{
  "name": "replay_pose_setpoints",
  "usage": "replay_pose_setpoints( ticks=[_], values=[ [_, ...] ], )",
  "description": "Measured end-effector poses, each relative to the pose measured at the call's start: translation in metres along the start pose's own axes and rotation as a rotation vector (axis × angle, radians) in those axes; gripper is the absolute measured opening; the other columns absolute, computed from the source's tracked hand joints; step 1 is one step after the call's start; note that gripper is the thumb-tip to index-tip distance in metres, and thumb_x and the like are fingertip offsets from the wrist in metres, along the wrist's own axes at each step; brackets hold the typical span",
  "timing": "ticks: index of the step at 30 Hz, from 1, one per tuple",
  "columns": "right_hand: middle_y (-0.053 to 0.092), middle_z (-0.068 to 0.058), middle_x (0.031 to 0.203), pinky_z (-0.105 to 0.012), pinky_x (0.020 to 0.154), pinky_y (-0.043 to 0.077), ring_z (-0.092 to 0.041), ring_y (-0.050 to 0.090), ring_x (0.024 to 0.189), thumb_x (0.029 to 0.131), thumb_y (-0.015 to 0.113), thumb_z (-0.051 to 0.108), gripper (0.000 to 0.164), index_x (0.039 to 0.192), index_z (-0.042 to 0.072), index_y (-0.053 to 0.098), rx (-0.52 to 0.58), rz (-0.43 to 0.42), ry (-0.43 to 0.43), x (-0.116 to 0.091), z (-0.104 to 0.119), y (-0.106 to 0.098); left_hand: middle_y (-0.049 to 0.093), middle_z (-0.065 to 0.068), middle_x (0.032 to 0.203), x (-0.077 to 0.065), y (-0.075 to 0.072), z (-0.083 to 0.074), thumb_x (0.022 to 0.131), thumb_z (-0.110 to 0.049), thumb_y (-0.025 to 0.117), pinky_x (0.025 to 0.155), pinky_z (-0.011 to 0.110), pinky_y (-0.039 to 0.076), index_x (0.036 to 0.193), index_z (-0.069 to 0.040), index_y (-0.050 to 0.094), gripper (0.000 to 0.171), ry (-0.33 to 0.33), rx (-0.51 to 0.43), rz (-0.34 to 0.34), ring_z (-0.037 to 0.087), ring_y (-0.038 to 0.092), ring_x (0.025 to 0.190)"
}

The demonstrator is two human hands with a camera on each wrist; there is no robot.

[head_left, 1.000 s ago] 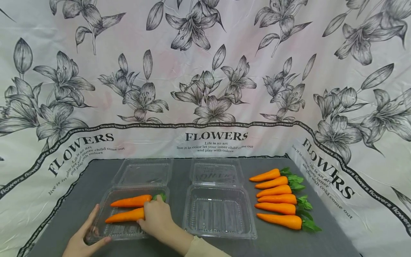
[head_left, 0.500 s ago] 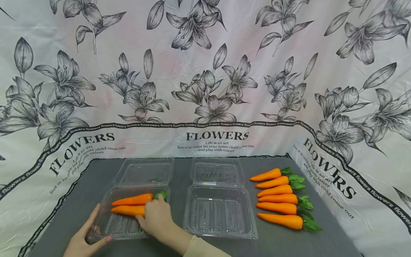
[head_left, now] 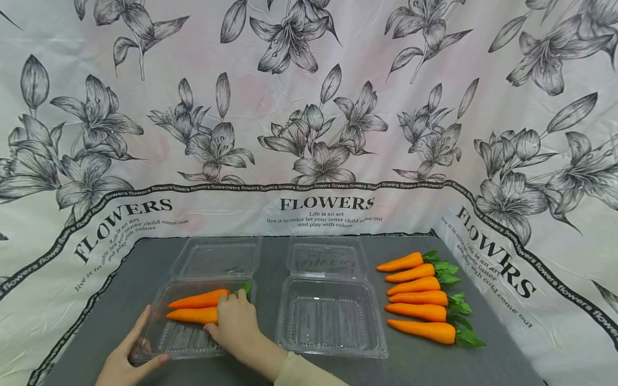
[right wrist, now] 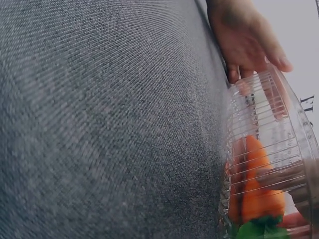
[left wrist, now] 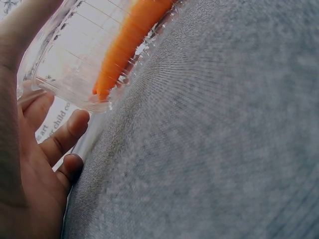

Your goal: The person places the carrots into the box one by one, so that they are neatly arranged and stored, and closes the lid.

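Two orange carrots lie side by side in the left clear plastic clamshell box, their tips to the left. My right hand reaches in and holds the nearer carrot at its thick end, hiding its top. The farther carrot lies just behind it, its green leaves partly covered by my fingers. In the right wrist view, fingers show through the ribbed wall beside a carrot. My left hand rests at the box's front left corner, fingers along the side and thumb at the front rim.
A second clear clamshell box stands open on the right, its lid folded back. Farther right, several leafy carrots lie in a column on the grey tabletop. A flower-printed curtain hangs behind and at both sides.
The nearer carrot has shifted right and back, coming up against the farther one. My right hand has then moved slightly, covering more of the leaves. My left hand stays at the corner.
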State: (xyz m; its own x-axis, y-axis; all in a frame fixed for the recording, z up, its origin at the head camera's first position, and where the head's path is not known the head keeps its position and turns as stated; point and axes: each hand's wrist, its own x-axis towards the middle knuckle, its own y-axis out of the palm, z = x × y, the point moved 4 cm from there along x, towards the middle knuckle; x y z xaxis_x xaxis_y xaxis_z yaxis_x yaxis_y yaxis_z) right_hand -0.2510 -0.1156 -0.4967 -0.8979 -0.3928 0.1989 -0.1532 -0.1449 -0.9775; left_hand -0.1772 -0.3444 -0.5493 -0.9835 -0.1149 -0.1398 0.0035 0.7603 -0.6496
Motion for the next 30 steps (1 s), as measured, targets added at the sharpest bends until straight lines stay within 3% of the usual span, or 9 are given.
replay_pose_setpoints(
  ticks=[11, 19, 28, 30],
  values=[
    [0.069, 0.006, 0.088, -0.026, 0.06, 0.054, -0.01, 0.052, 0.076, 0.085, 0.084, 0.059, 0.043, 0.092, 0.018, 0.075, 0.042, -0.031, -0.025, 0.0, -0.001, 0.001, 0.057, 0.004, 0.091, 0.003, 0.0, 0.003, 0.094, -0.043, 0.082, 0.067, 0.03, 0.038, 0.171, -0.034, -0.007, 0.118, -0.035, 0.005, 0.022, 0.009, 0.048, 0.078],
    [0.068, 0.006, 0.088, -0.026, 0.059, 0.054, -0.009, 0.051, 0.076, 0.086, 0.083, 0.061, 0.044, 0.092, 0.018, 0.075, 0.058, -0.007, -0.015, 0.0, -0.001, 0.0, 0.056, 0.004, 0.092, 0.004, 0.0, 0.002, 0.094, -0.044, 0.082, 0.067, 0.031, 0.038, 0.17, -0.034, -0.008, 0.119, -0.046, -0.001, 0.034, 0.01, 0.047, 0.079],
    [0.069, 0.011, 0.097, -0.02, 0.067, 0.05, -0.007, 0.046, 0.084, 0.089, 0.081, 0.059, 0.046, 0.114, 0.02, 0.078, 0.157, -0.038, -0.008, -0.006, -0.002, -0.014, 0.056, 0.004, 0.092, 0.003, 0.0, 0.002, 0.094, -0.044, 0.081, 0.066, 0.03, 0.038, 0.171, -0.034, -0.007, 0.117, -0.042, -0.006, 0.029, 0.01, 0.047, 0.079],
    [0.07, 0.01, 0.098, -0.019, 0.062, 0.047, -0.007, 0.044, 0.081, 0.089, 0.082, 0.057, 0.047, 0.114, 0.018, 0.079, 0.184, -0.039, -0.014, -0.007, -0.006, -0.02, 0.056, 0.004, 0.091, 0.003, 0.0, 0.002, 0.094, -0.043, 0.081, 0.064, 0.03, 0.037, 0.171, -0.033, -0.007, 0.117, -0.035, -0.011, 0.025, 0.01, 0.046, 0.077]
  ],
)
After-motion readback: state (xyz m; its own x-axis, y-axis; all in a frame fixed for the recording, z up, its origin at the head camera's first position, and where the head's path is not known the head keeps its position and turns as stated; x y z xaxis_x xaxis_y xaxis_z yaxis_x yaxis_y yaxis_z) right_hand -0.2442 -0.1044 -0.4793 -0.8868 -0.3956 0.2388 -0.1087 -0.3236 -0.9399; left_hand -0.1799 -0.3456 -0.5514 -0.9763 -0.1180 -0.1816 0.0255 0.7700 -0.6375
